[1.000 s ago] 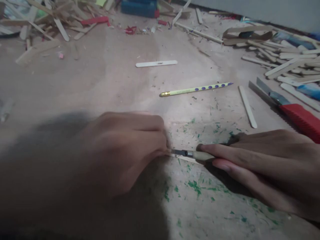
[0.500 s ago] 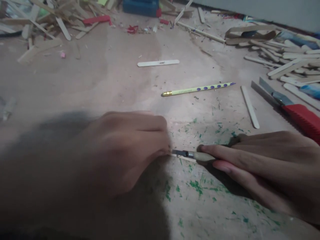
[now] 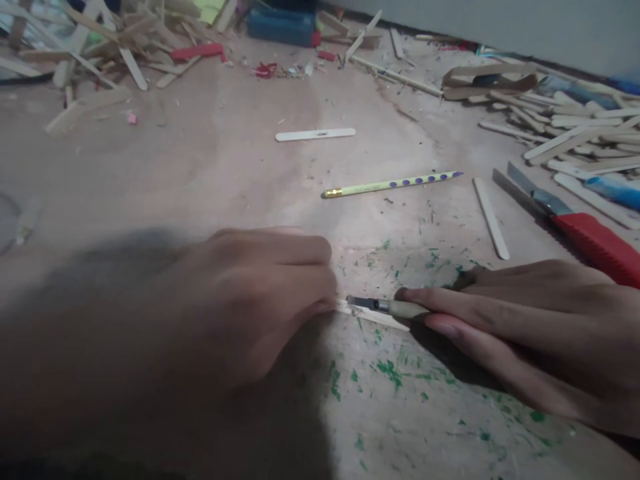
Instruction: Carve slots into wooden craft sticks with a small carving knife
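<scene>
My right hand (image 3: 530, 327) is closed round the pale handle of a small craft knife (image 3: 400, 309). Its short metal blade points left, at or just over a wooden popsicle stick (image 3: 383, 320) that lies on the table. My left hand (image 3: 265, 300) is closed on the left end of this stick, which its fingers hide. A little mark or shaving shows on the stick near the blade tip; I cannot tell which. Ahead of both hands lies a yellow-green pencil (image 3: 370, 187) with purple dots.
Beyond the pencil rests a popsicle stick (image 3: 300, 136) with a small slot, and another stick (image 3: 491, 219) lies to the right. A red-handled cutter (image 3: 595, 240) is near my right hand. Stick piles (image 3: 575, 127) and a blue object (image 3: 283, 27) line the back. Green flecks (image 3: 390, 373) mark the table.
The craft knife's blade has drawn slightly away from my left fingers, and more of the stick shows between the hands. The whole view has shifted slightly.
</scene>
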The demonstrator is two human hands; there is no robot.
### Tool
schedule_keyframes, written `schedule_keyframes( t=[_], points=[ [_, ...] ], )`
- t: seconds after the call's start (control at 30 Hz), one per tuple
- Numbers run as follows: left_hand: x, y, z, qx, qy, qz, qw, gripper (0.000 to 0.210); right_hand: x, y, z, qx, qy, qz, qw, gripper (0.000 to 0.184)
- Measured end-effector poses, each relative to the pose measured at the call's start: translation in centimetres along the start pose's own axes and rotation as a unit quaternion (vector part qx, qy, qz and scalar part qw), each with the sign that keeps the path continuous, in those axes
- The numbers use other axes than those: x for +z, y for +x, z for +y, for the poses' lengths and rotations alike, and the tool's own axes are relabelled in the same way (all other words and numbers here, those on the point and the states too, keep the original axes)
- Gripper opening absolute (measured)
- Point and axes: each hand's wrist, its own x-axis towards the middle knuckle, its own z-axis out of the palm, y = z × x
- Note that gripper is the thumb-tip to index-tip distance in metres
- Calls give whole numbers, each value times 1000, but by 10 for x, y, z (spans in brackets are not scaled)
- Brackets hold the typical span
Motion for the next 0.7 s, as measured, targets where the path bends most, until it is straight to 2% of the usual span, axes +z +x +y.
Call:
schedule_keyframes(
  t=[0.13,0.17,0.33,0.43,0.53,0.7],
  points=[
    [0,6,1,13,-7,3,1000,44,2,-1,0,-16,14,40,999,31],
    [0,7,2,13,-4,2,1000,44,1,-1,0,-4,15,5,1000,31],
    [0,8,1,-2,6,-9,1000,40,-6,1,-1,-12,17,12,1000,39],
    [1,7,0,5,-2,-2,1000,39,-8,-2,2,-19,33,-9,999,45],
    [4,6,-2,10,-14,6,1000,37,-3,-16,6,-9,37,-3,999,37],
    [7,4,-5,18,-15,17,1000,33,11,-31,6,-2,32,11,999,42]
  ],
)
